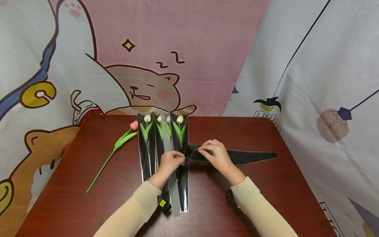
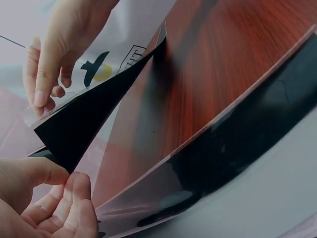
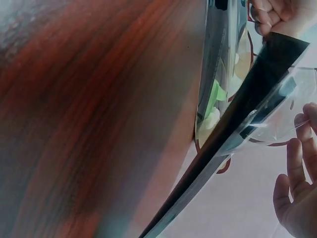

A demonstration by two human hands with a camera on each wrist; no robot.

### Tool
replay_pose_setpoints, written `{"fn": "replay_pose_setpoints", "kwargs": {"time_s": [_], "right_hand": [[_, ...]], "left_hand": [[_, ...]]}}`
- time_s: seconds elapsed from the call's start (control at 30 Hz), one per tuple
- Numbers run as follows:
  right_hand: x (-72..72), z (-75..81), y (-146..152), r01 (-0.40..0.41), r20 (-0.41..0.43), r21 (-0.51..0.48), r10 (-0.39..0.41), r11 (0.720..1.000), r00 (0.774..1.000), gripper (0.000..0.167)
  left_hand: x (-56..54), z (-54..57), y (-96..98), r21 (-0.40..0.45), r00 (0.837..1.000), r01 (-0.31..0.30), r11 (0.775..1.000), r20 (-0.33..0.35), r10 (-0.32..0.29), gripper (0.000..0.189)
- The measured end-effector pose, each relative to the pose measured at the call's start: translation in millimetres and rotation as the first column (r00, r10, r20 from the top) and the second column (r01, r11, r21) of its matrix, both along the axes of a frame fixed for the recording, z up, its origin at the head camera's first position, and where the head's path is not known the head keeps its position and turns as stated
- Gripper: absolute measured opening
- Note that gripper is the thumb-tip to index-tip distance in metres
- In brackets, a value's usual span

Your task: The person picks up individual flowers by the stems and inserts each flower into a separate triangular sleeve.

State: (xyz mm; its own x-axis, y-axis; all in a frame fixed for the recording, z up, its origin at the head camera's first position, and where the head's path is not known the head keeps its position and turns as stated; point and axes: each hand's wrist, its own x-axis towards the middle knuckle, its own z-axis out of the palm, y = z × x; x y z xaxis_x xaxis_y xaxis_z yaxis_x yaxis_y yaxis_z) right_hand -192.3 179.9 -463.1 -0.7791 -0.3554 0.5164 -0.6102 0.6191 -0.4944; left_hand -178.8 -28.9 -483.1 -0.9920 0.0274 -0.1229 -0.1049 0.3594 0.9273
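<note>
My left hand pinches the corner of a long black-backed flower sleeve between thumb and fingers. The right hand holds the clear front film at the sleeve's mouth, lifted away from the black back. The sleeve tapers to the right over the table. Under and beside my left hand lie filled sleeves side by side, showing white tulips with green leaves and a pale blue tulip. A greyish sleeve strip runs down among them. Inside the held sleeve no flower shows.
A loose pink tulip with a long green stem lies on the left of the reddish-brown table. Behind the table hangs a cartoon-printed cloth. The filled sleeves reach the table's back edge.
</note>
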Motion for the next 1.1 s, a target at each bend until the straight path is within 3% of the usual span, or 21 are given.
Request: {"fn": "replay_pose_setpoints", "kwargs": {"time_s": [0.13, 0.47, 0.6, 0.73, 0.87, 1.1], "right_hand": [[0.8, 0.9, -1.0, -0.006, 0.005, 0.0, 0.006, 1.0, 1.0, 0.008], [2.6, -1.5, -5.2, 0.021, 0.019, 0.036, -0.021, 0.999, 1.0, 0.01], [2.7, -0.8, -3.4, 0.031, 0.037, 0.044, -0.032, 0.999, 0.999, 0.008], [1.9, -1.7, 2.4, 0.037, 0.045, 0.052, -0.04, 0.998, 0.998, 0.007], [0.7, -3.8, 9.8, 0.047, 0.04, 0.059, -0.049, 0.997, 0.998, 0.008], [0.9, -7.0, 23.8, 0.083, 0.095, 0.065, -0.089, 0.994, 0.992, 0.009]], "left_hand": [[-0.5, 0.4, -0.4, 0.026, 1.0, -0.002, 1.0, 0.011, 0.002, 0.01], [0.8, 8.6, -4.1, 0.02, 0.999, 0.027, 0.999, -0.041, -0.026, 0.012], [-0.1, 13.8, -20.6, -0.023, 0.996, 0.021, 1.0, -0.084, -0.023, 0.018], [-3.6, 18.0, -54.6, -0.153, 0.988, 0.001, 0.988, -0.152, -0.025, 0.024], [-6.7, 19.7, -104.1, -0.339, 0.985, -0.028, 0.94, -0.172, -0.033, 0.033], [0.0, 23.4, -185.3, -0.571, 0.996, -0.043, 0.82, -0.086, -0.007, 0.051]]}}
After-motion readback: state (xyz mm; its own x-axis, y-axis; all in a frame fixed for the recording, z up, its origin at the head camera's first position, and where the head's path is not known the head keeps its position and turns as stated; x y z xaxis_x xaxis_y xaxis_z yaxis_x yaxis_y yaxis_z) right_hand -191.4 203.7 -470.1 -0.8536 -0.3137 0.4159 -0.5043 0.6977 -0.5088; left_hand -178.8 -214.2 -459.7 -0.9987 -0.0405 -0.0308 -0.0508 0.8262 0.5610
